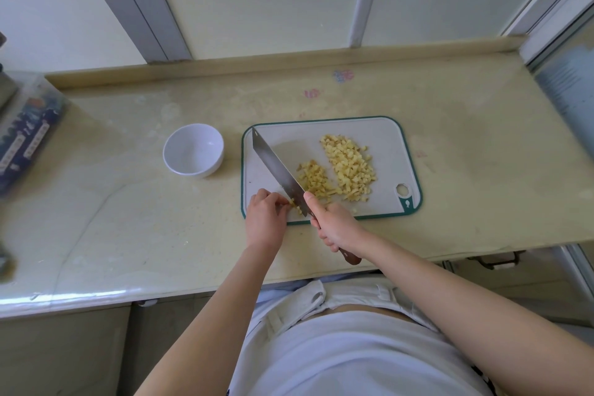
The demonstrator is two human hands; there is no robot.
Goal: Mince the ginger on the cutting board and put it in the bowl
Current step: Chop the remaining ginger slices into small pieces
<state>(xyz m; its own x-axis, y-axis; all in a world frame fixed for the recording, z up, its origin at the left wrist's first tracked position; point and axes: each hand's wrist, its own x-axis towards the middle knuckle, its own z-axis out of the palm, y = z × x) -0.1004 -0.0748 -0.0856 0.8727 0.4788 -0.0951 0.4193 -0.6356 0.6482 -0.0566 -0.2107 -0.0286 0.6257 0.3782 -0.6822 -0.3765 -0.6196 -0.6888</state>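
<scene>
Mostly minced: yellow ginger pieces [348, 167] on grey, teal-rimmed plastic cutting board [385, 138]; white round bowl [193, 149], nine o'clock, unfilled. Right hand [337, 228] grips steel cleaver [276, 167]; left hand [265, 212] pinches last bits [294, 202].

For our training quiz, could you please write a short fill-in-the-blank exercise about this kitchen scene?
1. The knife is held in the ____ hand.
2. The bowl stands to the ____ of the board.
3. Inside, the bowl is ____.
4. Most of the chopped ginger lies in ____ piles on the board.
Missing words: right; left; empty; two.
</scene>
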